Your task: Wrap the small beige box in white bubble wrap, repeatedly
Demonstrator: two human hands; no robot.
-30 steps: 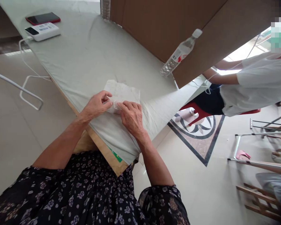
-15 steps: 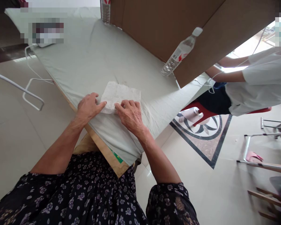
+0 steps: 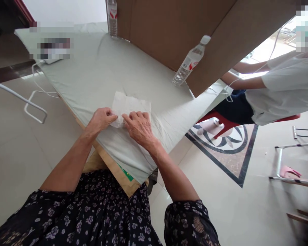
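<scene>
- Left grip (image 3: 100, 119): thumb and finger pinch the near left corner of the sheet (image 3: 133, 104).
- Right grip (image 3: 140, 129): fingers bent, tips touching the sheet just right of the left grip; I cannot tell whether thumb and finger clasp any of it.
- The sheet is white and thin-looking, between the two grips and reaching beyond them, on the cloth (image 3: 87, 75).
- The pale cloth covers most of the worktop (image 3: 110, 163) under both grips; bare wood shows nearer than they are.
- Bottle (image 3: 188, 65): beyond the right grip and to its right, beside the box (image 3: 174, 27).
- Another bottle (image 3: 113, 20): far beyond the left grip, at the box's other end.
- Person (image 3: 284, 78) in white: well right of both grips.
</scene>
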